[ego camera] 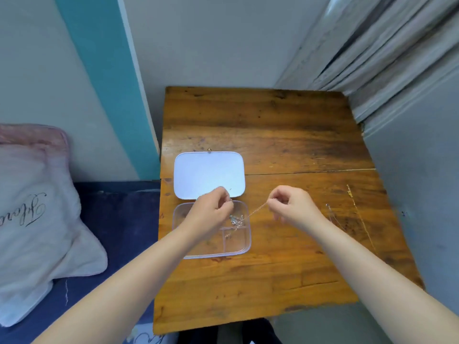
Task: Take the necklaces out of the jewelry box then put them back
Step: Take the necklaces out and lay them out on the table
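Observation:
A clear plastic jewelry box (244,247) with dividers lies open on the wooden table (273,135), its white lid (208,173) folded back flat behind it. My left hand (211,213) hovers over the box, fingers pinched on one end of a thin rose-gold necklace (257,209). My right hand (290,207) pinches the other end just right of the box. The chain sags between them into the box, where a small silvery tangle (236,219) rests. Two more necklaces lie on the table at the right: a silver one (331,216) and a gold one (360,217).
A white cushion with script lettering (37,219) sits on a dark blue seat (119,219) left of the table. Grey walls and a curtain (385,45) close in behind and to the right. Bare wood spreads behind and in front of the box.

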